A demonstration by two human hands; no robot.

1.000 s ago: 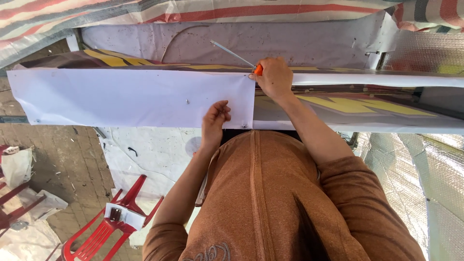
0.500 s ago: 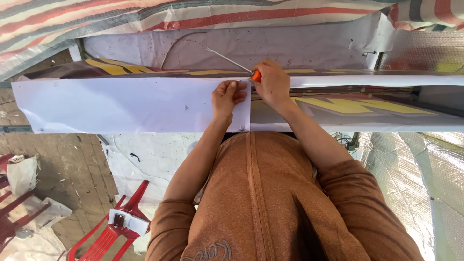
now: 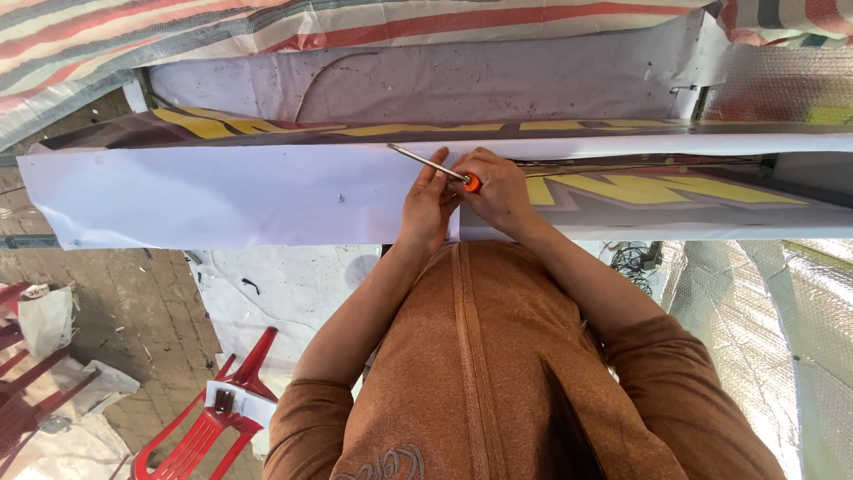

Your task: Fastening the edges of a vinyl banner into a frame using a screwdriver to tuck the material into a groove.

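Right hand (image 3: 502, 191) closed around the orange handle of a screwdriver (image 3: 433, 164), fist tight, probably for turning force. Metal shaft slanted up and to the left, away from the fist, tip lying over the white sheet (image 3: 222, 200) near its upper edge; cannot tell if the tip touches a screw. Left hand (image 3: 426, 200) pressed flat against the sheet just beside the right hand, fingers extended upward along the shaft, holding nothing, likely to keep the sheet still and to guide the tool. One small screw (image 3: 340, 197) visible on the sheet, well to the left of both hands. White sheet stretched wide, overlapping a banner (image 3: 657, 191) with yellow shapes on the right, the edge of the sheet ending near the hands. Brown sleeves and zipped top below. Farther out, striped tarp (image 3: 178, 27) above, silver foil (image 3: 791, 302) on the right, red plastic chair (image 3: 209, 422) on the brick ground at lower left
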